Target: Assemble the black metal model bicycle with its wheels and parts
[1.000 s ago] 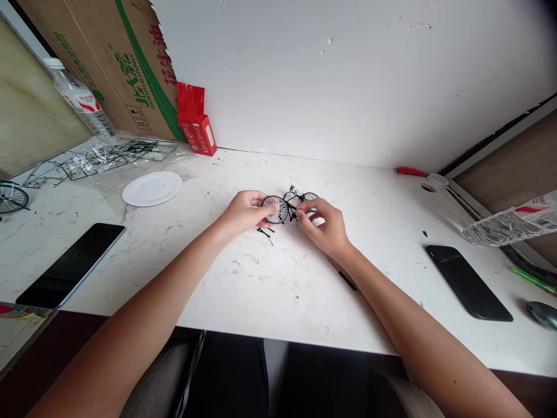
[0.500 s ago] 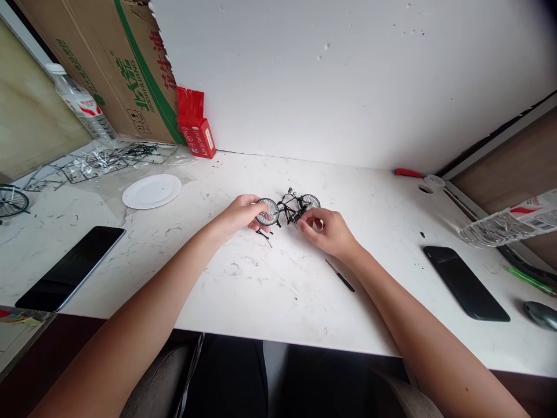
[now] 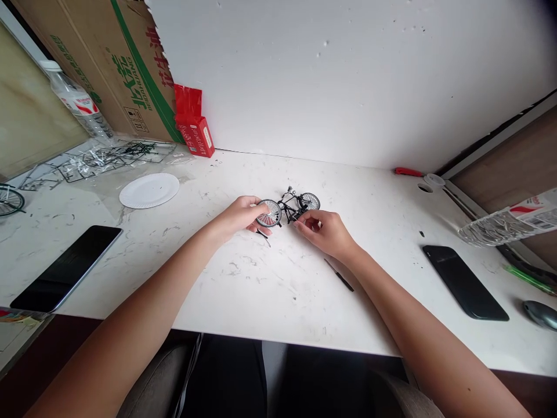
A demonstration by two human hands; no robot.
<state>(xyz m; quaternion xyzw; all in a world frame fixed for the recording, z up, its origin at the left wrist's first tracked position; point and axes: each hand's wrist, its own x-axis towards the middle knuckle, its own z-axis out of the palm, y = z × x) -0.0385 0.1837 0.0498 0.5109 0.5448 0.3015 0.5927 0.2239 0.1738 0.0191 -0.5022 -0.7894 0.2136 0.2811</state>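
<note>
A small black model bicycle (image 3: 291, 206) is between my hands, just above or on the white table. My left hand (image 3: 246, 215) is closed on its near-left wheel (image 3: 268, 213), with the thumb on the spokes. My right hand (image 3: 319, 229) pinches at the lower part of the frame, near the pedal; its fingertips hide just what they grip. Beyond them shows the other wheel (image 3: 310, 201). A thin black part (image 3: 263, 235) lies under my left fingers. Below my right hand rests a small screwdriver (image 3: 339, 275).
A white paper plate (image 3: 149, 191), plastic part frames (image 3: 104, 159) and a red box (image 3: 195, 134) stand at the back left. One phone (image 3: 65, 270) lies left, another (image 3: 465, 283) right. A plastic bottle (image 3: 500, 223) and a mouse (image 3: 541, 314) are at far right.
My right fingertips have moved slightly left and closed in on the bicycle's frame. The wheel in my left hand has turned a little and sits slightly closer to the frame.
</note>
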